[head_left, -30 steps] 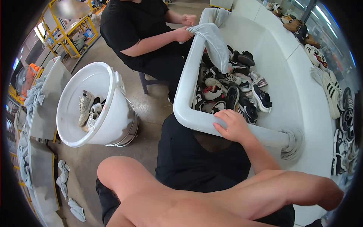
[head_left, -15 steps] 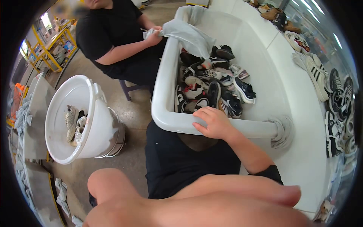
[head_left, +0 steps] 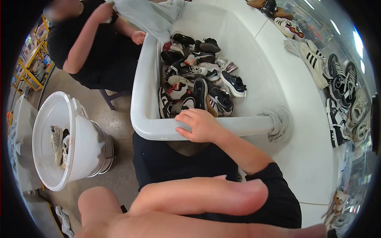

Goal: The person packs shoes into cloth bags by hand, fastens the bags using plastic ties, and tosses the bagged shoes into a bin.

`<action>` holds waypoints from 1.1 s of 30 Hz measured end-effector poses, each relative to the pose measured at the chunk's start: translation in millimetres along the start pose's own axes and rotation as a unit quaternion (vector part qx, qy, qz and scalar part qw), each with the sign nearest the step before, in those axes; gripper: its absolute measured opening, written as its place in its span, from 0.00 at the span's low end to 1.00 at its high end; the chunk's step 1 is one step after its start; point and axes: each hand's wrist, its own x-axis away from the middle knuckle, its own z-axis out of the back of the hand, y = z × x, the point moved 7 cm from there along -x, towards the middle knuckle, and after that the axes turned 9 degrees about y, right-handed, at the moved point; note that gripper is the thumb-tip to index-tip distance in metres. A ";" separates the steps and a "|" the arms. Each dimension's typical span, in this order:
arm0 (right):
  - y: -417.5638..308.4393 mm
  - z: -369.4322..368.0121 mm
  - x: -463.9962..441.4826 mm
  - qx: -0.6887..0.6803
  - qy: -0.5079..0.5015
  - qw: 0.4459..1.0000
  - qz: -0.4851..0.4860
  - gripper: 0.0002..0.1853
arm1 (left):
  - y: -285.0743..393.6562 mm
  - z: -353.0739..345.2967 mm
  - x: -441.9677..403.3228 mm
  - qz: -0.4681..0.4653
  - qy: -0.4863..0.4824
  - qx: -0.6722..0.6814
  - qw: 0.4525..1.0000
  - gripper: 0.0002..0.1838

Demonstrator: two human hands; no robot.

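Observation:
My right hand point(head_left: 196, 125) rests on the white tub's front rim point(head_left: 238, 126), its thumb spread away from the fingers and nothing held in it. Inside the tub is a pile of mixed shoes point(head_left: 200, 85), just beyond my fingertips. My left hand point(head_left: 174, 204) looms large in the foreground, close to the camera; its fingers stretch to the right and apart, with nothing visible in them. A black and white sneaker point(head_left: 233, 84) lies at the pile's right side.
At the upper left, a seated person point(head_left: 99, 55) lifts a grey cloth point(head_left: 149, 20) over the tub's corner. A white bucket point(head_left: 85, 146) with shoes stands left. More shoes point(head_left: 337, 83) line the right ledge. A grey cloth point(head_left: 279, 125) wraps the front rim's right end.
The view has shifted, moving the tub and bucket leftward in it. The co-worker has raised one hand with the cloth. My right hand stays on the rim; my left hand's fingers now show apart.

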 end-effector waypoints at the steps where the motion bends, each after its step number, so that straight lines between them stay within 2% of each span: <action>1: -0.2 -0.6 -0.4 0.000 -0.001 1.000 0.001 0.16 | -1.5 -5.1 -3.1 -0.003 -0.002 0.023 1.000 0.14; 9: 5.1 -0.6 3.0 0.005 0.019 1.000 0.009 0.15 | -37.5 3.9 -12.7 0.021 0.050 0.235 0.970 0.13; 11: 6.8 -0.5 2.0 0.016 0.025 0.999 0.014 0.15 | -53.8 -17.6 -17.3 -0.003 0.149 0.018 0.989 0.08; 14: 5.9 3.2 5.4 0.008 0.043 0.999 0.004 0.13 | -55.1 -53.3 -25.2 -0.066 0.009 -0.183 0.981 0.11; 16: 12.7 18.0 9.1 -0.013 0.081 0.997 -0.012 0.13 | -50.7 -71.1 -32.7 -0.146 0.101 -0.176 0.968 0.12; 18: 23.5 40.8 20.2 -0.050 0.145 0.987 -0.040 0.12 | -47.0 -86.2 -36.5 -0.189 0.186 -0.171 0.949 0.13; 19: 32.0 56.9 29.8 -0.024 0.164 0.985 -0.054 0.12 | -45.9 -90.3 -41.1 -0.198 0.224 -0.172 0.939 0.14; 22: 59.5 126.9 77.4 0.103 0.245 0.957 -0.119 0.13 | -59.8 -80.1 -45.2 -0.283 0.208 -0.148 0.925 0.11; 24: 81.4 176.5 129.8 0.222 0.326 0.906 -0.152 0.15 | -65.2 -74.8 -47.5 -0.237 0.150 -0.193 0.940 0.11; 26: 109.4 221.3 203.1 0.328 0.375 0.825 -0.267 0.21 | -72.1 -70.1 -49.3 -0.191 0.089 -0.234 0.949 0.12; 28: 126.6 246.9 275.3 0.396 0.392 0.746 -0.365 0.33 | -88.7 -66.5 -60.5 -0.194 0.032 -0.271 0.942 0.15; 30: 139.5 238.7 332.6 0.354 0.401 0.716 -0.449 0.45 | -131.7 -54.8 -68.1 -0.129 -0.020 -0.320 0.938 0.18; 31: 145.2 233.4 353.2 0.331 0.404 0.699 -0.488 0.50 | -164.7 -47.5 -70.2 0.004 -0.093 -0.337 0.937 0.24; 32: 147.5 228.7 361.8 0.316 0.394 0.708 -0.493 0.53 | -196.7 -36.1 -60.1 0.020 -0.061 -0.366 0.929 0.27; 33: 148.3 225.1 370.1 0.301 0.382 0.717 -0.499 0.55 | -223.3 -27.9 -52.1 0.035 -0.049 -0.409 0.911 0.25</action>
